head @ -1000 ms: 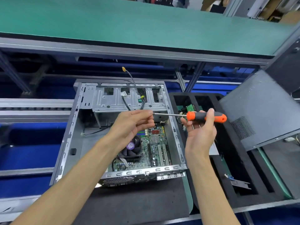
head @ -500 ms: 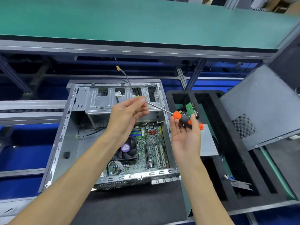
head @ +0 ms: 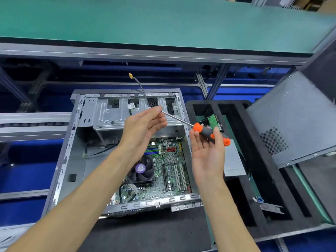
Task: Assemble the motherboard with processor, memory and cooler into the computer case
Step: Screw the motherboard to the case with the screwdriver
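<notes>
Motherboard (head: 163, 170) lies in the case (head: 76, 142), under both hands (head: 143, 128).

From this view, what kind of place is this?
Probably a PC assembly line workstation. An open computer case with a motherboard sits below a green-matted shelf, beside a black foam parts tray; the right hand holds a screwdriver.

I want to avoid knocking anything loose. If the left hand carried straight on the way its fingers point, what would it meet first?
The left hand points up and right, its fingertips at the screwdriver tip. Beyond that, probably the drive cage or the case's far wall, though depth is unclear from this view.
</notes>
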The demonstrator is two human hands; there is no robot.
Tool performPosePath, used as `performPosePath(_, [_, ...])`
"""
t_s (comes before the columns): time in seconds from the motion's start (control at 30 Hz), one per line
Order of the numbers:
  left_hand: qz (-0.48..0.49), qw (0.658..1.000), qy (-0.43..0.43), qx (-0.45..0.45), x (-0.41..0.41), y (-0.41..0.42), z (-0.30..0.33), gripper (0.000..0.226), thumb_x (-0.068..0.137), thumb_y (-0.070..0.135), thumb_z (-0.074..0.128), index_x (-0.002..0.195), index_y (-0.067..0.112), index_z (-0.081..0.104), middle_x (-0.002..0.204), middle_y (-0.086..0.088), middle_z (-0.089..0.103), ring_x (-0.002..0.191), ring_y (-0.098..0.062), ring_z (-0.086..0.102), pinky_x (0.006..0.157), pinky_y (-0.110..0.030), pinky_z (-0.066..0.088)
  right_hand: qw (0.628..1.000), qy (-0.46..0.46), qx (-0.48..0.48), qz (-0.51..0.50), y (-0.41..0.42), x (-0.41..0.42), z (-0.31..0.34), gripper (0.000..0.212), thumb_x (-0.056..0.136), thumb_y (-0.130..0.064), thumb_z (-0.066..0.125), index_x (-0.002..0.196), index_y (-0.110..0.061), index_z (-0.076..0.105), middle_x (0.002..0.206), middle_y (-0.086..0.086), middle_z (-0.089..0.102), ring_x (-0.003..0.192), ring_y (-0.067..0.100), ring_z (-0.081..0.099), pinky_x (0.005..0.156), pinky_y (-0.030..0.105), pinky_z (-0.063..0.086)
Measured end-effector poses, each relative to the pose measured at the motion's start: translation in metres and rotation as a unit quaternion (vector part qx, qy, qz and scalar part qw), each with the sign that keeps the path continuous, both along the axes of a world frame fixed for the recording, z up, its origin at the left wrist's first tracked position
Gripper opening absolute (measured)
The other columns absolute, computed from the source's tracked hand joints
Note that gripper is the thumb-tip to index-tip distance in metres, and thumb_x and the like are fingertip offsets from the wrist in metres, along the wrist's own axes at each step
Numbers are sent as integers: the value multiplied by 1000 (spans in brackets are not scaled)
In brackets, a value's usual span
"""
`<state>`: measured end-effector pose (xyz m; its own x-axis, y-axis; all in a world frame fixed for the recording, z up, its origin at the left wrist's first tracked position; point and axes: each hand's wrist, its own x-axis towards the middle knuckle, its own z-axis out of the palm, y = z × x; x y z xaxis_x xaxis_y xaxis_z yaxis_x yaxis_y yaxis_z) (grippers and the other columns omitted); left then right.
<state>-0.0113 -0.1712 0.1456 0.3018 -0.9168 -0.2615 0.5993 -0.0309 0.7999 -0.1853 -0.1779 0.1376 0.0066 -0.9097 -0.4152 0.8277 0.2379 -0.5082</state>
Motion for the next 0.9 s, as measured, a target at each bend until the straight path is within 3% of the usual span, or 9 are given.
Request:
performPosePath(0.57, [-13, 999, 30, 4, 5, -6, 2, 6, 86, 12, 76, 86, 7, 80, 91, -14, 73, 85, -23, 71, 76, -26, 58, 999, 44, -21, -25, -2, 12, 2, 30, 101, -31, 60, 114, -4, 59, 89, 15, 72, 79, 22, 70, 78, 34, 60])
performPosePath(0.73, [-24, 999, 33, -9, 7, -7, 1, 10, 84, 15, 79, 87, 6, 80, 93, -15, 73, 87, -24, 72, 76, -26, 58, 999, 37, -28, -29, -3, 15, 2, 30, 101, -31, 60, 114, -3, 59, 90, 16, 71, 77, 22, 69, 77, 34, 60])
performPosePath(0.83, [-52, 998, 25, -10, 10, -5, -2, 25, 79, 23, 82, 95, 4, 79, 97, -17, 73, 90, -26, 72, 77, -28, 58, 998, 44, -37, -33, -4, 13, 3, 29, 102, -31, 59, 110, -3, 60, 87, 14, 71, 75, 21, 68, 77, 35, 61])
performPosePath(0.9, [-107, 993, -38, 16, 14, 0, -7, 30, 83, 24, 79, 104, 3, 75, 99, -16, 74, 92, -27, 72, 78, -28, 58, 994, 80, -56, -44, -7, 8, 6, 26, 102, -30, 58, 104, -4, 61, 83, 11, 71, 71, 20, 66, 76, 36, 60])
